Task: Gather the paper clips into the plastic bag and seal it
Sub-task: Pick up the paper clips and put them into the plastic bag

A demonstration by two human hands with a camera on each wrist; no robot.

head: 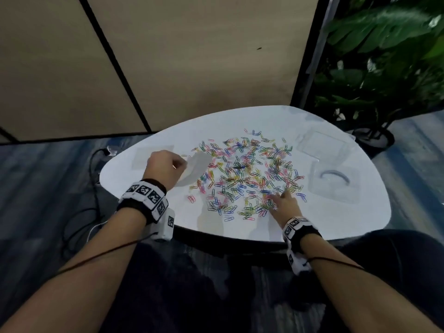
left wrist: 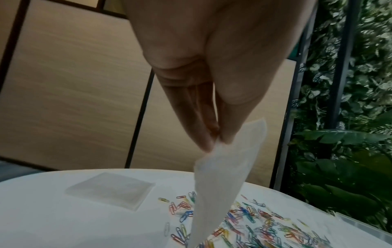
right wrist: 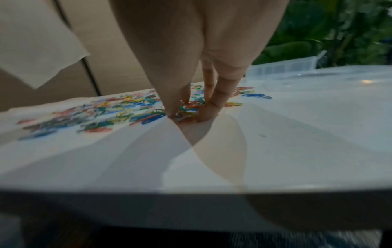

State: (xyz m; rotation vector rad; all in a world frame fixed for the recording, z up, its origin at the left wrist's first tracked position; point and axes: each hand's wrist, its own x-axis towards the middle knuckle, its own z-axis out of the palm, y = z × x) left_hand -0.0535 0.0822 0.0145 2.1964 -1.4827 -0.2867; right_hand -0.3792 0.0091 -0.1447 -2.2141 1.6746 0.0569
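Bare forearms with marker wristbands fill the near edge of the head view. Left hand (head: 165,165) is raised over the white table (head: 336,219); thumb and fingertips (left wrist: 206,144) pinch the top edge of the plastic bag (left wrist: 216,181), which hangs down with its lower end among the clips. Flat stack of clear bags (left wrist: 110,190) lies on the table behind that hand. Paper clips (head: 247,174), many colours, are scattered across the table's middle. Right hand (head: 284,203) is at the near edge of the pile, fingertips (right wrist: 206,112) down on the surface, closing round a few clips. Clear plastic box (head: 335,182) and its lid (head: 322,143) sit at the right, just beside the pile.
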